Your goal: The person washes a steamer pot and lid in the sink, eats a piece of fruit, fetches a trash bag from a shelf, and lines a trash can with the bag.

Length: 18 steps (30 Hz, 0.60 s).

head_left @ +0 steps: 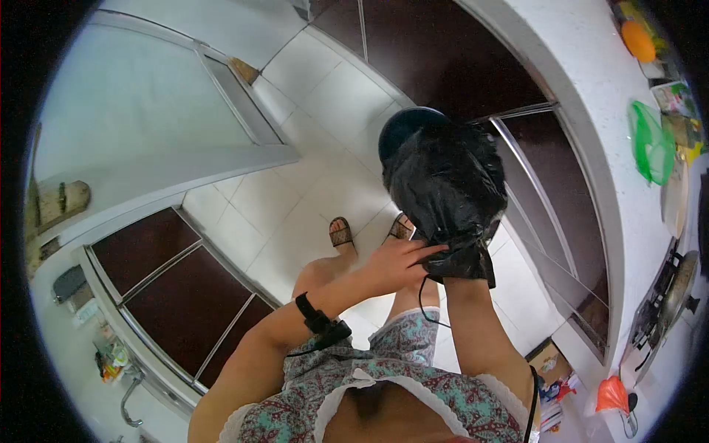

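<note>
A black plastic bag (450,184), crumpled and bulging, is raised in front of me above the floor. My left hand (402,262) is at its near edge, fingers on the plastic and the thumb side partly hidden; it appears to grip the rim. A thin black cord (422,306) dangles just below that hand. My right forearm (476,321) runs up into the bag's opening, so the right hand is covered and its fingers are hidden. Behind the bag's far left side shows a dark teal round object (406,129), partly covered; I cannot make out its kind.
Dark cabinets (436,59) stand ahead and right under a white counter (583,96). On it lie a green plastic item (651,144) and a pan (676,295) on the stove. At left are a sliding glass door (148,96), lower cabinets (192,303) and a faucet (131,399).
</note>
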Each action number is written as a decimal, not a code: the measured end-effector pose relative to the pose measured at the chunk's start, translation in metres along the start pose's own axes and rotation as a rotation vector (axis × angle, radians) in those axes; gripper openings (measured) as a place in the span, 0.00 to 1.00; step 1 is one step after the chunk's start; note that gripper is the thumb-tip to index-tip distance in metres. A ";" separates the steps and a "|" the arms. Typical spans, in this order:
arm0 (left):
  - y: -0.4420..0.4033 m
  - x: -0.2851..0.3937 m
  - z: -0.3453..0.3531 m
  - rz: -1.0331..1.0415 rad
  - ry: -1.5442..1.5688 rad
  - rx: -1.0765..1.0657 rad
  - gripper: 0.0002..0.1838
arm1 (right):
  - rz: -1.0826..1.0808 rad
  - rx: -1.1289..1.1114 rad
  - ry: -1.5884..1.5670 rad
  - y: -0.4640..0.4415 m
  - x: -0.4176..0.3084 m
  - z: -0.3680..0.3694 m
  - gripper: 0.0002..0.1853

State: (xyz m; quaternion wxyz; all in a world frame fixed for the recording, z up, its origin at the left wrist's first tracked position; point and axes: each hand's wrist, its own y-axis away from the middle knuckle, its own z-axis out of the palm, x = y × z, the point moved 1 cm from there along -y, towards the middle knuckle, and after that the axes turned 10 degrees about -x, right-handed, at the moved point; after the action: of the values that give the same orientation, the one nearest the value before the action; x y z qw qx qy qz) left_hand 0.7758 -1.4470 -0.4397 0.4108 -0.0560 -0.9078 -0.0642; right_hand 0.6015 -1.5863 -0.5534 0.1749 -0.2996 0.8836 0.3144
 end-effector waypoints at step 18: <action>-0.032 -0.227 0.048 -0.266 0.256 0.411 0.17 | -0.232 0.090 0.246 -0.181 0.007 0.099 0.14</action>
State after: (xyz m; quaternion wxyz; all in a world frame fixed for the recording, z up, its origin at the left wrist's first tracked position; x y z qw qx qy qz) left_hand 0.8844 -1.4814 -0.6447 0.5130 0.1568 -0.8418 0.0613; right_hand 0.7236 -1.6370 -0.7116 0.1140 -0.4276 0.8710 0.2132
